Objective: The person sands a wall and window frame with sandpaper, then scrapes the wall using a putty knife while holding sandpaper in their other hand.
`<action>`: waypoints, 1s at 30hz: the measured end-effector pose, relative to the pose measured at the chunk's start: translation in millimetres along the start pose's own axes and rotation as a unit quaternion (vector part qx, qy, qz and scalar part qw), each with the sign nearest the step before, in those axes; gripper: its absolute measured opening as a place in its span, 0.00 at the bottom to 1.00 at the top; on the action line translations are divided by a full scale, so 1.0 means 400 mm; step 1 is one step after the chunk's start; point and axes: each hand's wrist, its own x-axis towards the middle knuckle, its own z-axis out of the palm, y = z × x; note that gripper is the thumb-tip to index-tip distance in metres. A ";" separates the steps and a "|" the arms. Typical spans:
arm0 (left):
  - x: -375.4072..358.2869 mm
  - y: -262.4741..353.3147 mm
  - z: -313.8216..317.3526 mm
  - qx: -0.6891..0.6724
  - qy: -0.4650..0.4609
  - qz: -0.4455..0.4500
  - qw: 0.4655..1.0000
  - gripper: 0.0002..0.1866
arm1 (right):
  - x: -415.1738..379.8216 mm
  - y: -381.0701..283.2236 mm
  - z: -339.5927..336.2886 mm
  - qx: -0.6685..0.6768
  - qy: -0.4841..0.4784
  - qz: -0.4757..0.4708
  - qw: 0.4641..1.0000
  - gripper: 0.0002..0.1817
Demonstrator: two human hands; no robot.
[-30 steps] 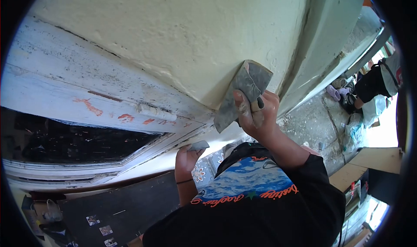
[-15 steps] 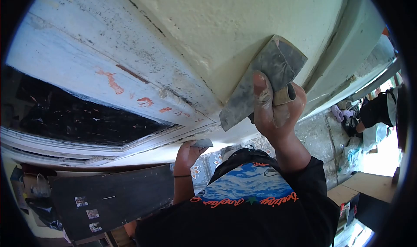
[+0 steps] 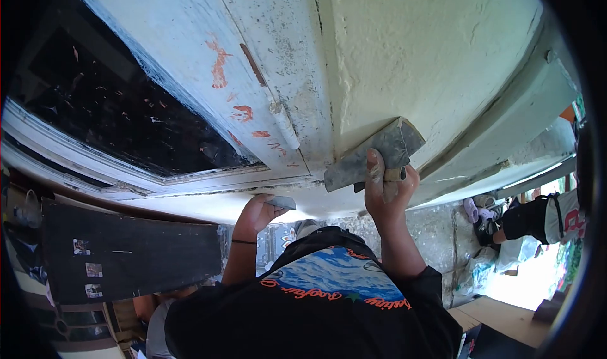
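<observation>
My right hand [image 3: 391,191] is closed around a grey, dusty sheet [image 3: 379,153] that looks like sandpaper, its edge curled under the fingers. The sheet lies against or close to the cream wall [image 3: 404,55], right of the white wooden frame [image 3: 278,74]; contact is hard to make out. Pale dust covers my thumb. My left hand [image 3: 254,215], lower and to the left, pinches a small grey piece [image 3: 281,202] near the lower edge of the frame.
Dark glass [image 3: 139,106] fills the frame's opening at left. Below it is a black board [image 3: 133,251] with small pictures. At right another person's leg [image 3: 515,227] shows beside shoes [image 3: 473,210] and plastic bags [image 3: 477,272]. A cardboard box [image 3: 506,318] stands lower right.
The camera view has turned, so the frame stands steeper. My right hand and the sheet are lower in view, near the frame's corner. My left hand keeps its small piece.
</observation>
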 end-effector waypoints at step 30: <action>0.023 -0.012 -0.044 -0.017 0.000 -0.043 0.999 0.22 | 0.071 0.051 -0.006 -0.199 0.059 -0.082 0.975 0.22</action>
